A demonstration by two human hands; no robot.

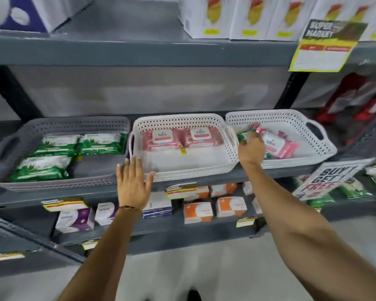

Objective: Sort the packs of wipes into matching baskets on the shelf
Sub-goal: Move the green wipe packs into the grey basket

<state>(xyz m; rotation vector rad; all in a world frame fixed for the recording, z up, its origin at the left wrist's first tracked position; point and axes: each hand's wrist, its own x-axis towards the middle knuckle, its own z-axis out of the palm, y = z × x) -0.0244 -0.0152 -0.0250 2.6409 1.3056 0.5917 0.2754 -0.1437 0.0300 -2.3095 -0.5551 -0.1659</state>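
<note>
three green packs of wipes (59, 153) lie in the grey perforated basket (13, 148) at left; two pink packs (182, 139) sit at the back of the middle white basket (182, 168). the right white basket (291, 118) holds a loose mix of soft pink and green packs (278, 144). the right hand (251, 148) reaches into it, fingers curled on a green pack; whether it is gripped is unclear. the left hand (132, 183) is spread flat, fingers apart, at the middle basket's front rim.

Grey metal shelf (204, 178), middle tier. Bears three perforated baskets side by side: grey basket (59, 124), pale pink basket (178, 120), white basket (276, 116).
</note>
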